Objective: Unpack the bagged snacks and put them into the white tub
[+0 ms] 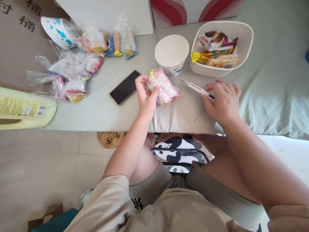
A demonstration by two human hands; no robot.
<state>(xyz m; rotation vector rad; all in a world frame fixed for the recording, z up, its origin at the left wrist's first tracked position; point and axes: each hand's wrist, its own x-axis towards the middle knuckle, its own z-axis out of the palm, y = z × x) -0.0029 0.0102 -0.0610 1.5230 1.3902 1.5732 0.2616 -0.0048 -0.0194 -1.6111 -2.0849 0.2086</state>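
Note:
My left hand is closed on a clear plastic bag of small wrapped snacks, pinched at its left side just above the cloth. In my right hand is a white utility knife, lying low over the cloth with its tip pointing left toward the bag. Right behind the bag stands a white paper cup with blue print; its visible inside holds nothing. A white bin with several packaged snacks is beyond my right hand. Left of my left hand lies a dark phone.
Several bagged snacks lie at the left, beside a tipped paper cup. A pale yellow jug lies at the left table edge. Boxes line the back. Greenish cloth covers the table.

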